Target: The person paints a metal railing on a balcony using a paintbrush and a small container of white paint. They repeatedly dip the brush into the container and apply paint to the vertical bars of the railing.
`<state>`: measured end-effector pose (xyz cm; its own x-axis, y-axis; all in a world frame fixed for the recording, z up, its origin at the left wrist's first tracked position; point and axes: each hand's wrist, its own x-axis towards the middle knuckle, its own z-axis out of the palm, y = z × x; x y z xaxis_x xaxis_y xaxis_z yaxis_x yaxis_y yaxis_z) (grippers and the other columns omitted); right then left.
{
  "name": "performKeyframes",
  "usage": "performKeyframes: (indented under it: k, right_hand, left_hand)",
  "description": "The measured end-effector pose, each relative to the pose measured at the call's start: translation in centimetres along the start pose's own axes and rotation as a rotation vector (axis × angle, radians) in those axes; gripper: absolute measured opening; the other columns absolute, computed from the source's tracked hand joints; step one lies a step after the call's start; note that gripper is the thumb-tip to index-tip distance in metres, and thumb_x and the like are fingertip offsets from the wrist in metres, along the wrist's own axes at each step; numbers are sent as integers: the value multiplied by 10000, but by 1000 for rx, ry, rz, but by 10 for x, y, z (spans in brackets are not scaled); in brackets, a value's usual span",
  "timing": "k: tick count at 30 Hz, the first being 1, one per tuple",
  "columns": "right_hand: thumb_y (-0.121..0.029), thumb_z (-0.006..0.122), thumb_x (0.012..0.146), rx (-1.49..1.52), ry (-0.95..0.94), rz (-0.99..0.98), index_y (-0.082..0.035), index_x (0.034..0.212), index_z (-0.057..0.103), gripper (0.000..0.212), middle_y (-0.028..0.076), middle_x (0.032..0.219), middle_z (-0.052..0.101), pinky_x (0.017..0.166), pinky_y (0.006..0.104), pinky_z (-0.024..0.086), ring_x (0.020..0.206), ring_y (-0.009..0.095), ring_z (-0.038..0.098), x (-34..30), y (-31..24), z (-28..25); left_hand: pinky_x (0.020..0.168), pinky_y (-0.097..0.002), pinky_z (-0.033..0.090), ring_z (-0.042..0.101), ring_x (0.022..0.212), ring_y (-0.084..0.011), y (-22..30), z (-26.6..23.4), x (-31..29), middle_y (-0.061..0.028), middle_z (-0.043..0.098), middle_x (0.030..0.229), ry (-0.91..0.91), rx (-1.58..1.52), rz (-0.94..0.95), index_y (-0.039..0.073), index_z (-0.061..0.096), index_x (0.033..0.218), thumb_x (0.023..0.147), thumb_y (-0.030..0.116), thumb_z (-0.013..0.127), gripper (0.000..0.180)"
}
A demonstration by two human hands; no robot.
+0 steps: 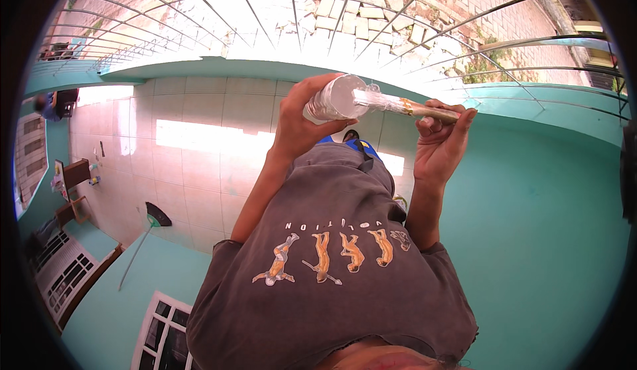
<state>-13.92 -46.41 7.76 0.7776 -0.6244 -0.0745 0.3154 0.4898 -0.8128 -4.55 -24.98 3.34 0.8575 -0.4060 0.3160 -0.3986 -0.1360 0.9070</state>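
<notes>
Right hand (441, 139) grips brush (406, 106) by handle (434, 112); long axis runs three to nine o'clock, bristles (373, 100) overlapping cup's (321, 104) round end, contact unclear. Left hand (300, 116), at nine o'clock, clasps cup.

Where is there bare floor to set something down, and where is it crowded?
Bare tiled floor lies between the broom and the left forearm. It is crowded at far left, where small items lie beside brown furniture. A brush in the right hand spans the gap toward the clear cup in the left hand.
</notes>
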Motion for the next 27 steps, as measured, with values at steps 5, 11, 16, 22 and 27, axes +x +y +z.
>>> performKeyframes:
  k: [5,11,16,22,27]
  right_hand:
    - [-419,483,1037,62,27,42,-30,1045,534,393,211,979,674,654,323,625,707,196,701,4,-9,2]
    - [-444,500,1024,146,57,67,-62,1029,541,384,183,977,666,652,296,605,692,182,689,16,-25,12]
    - [-429,547,1001,184,25,8,-47,965,571,384,185,978,661,653,236,619,683,135,649,22,-41,28]
    - [-435,548,998,251,17,-35,-45,978,585,392,171,989,682,640,240,624,692,141,681,32,-54,31]
    - [-441,541,1000,275,15,-109,-57,975,590,389,168,977,684,642,246,625,690,139,678,38,-64,36]
  left_hand:
    - [916,-349,523,668,1067,-202,5,2,9,-102,700,1145,34,-3,51,50,619,1249,655,144,920,673]
    - [920,-383,497,646,1072,-253,19,4,31,-90,684,1171,41,-66,48,91,635,1233,649,205,921,660]
    - [924,-387,501,651,1074,-257,33,4,50,-107,683,1161,58,-61,100,74,632,1233,651,205,920,663]
    - [915,-391,511,661,1057,-267,44,4,70,-136,683,1150,57,-73,142,57,616,1255,658,209,920,687]
    - [957,-367,505,657,1080,-206,60,4,85,-124,701,1140,30,-76,159,3,613,1239,668,193,918,675]
